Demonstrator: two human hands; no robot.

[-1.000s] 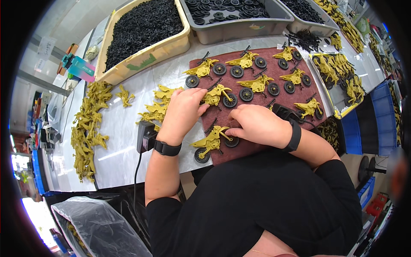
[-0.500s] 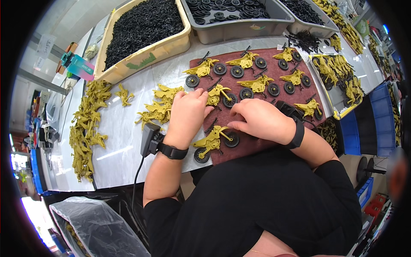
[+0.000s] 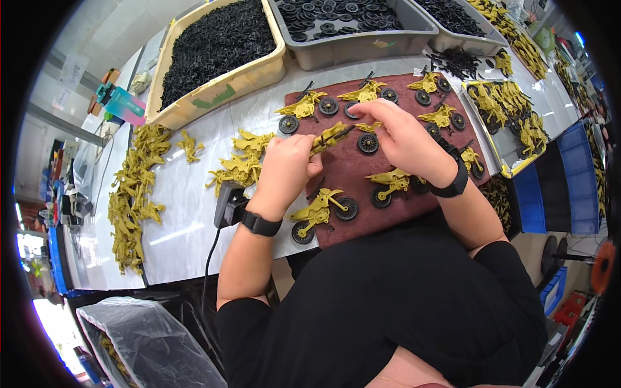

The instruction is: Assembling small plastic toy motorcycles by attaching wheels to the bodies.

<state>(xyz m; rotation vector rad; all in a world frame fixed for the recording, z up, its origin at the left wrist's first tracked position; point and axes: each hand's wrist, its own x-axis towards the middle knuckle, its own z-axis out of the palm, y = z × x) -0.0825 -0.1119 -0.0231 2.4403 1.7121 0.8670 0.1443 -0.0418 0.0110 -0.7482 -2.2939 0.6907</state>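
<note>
My left hand (image 3: 284, 169) is closed round a yellow toy motorcycle (image 3: 322, 142), raised off the maroon mat and turned so that a dark strip-like part points toward my right hand. Most of its body is hidden by my fingers. My right hand (image 3: 414, 141) is over the mat with bent fingers apart and nothing visible between them. Its fingertips are by a black spoked wheel (image 3: 351, 108) in the far row, and below them lies another wheel (image 3: 367, 143). Nearer me rest two more yellow motorcycles with black wheels, one on the left (image 3: 315, 212) and one in the middle (image 3: 392, 181).
Behind the maroon mat (image 3: 362, 223) stand a cream bin (image 3: 213, 97) of small black parts and a grey bin (image 3: 369, 46) of wheels. Yellow bodies are heaped at the left (image 3: 132, 194) and beside my left hand (image 3: 239, 161). A yellow-rimmed tray (image 3: 511, 173) holds motorcycles at the right.
My left hand has lifted a yellow motorcycle off the mat. My right hand has moved away from me and to the right. A motorcycle now shows in the near middle, where my right hand was.
</note>
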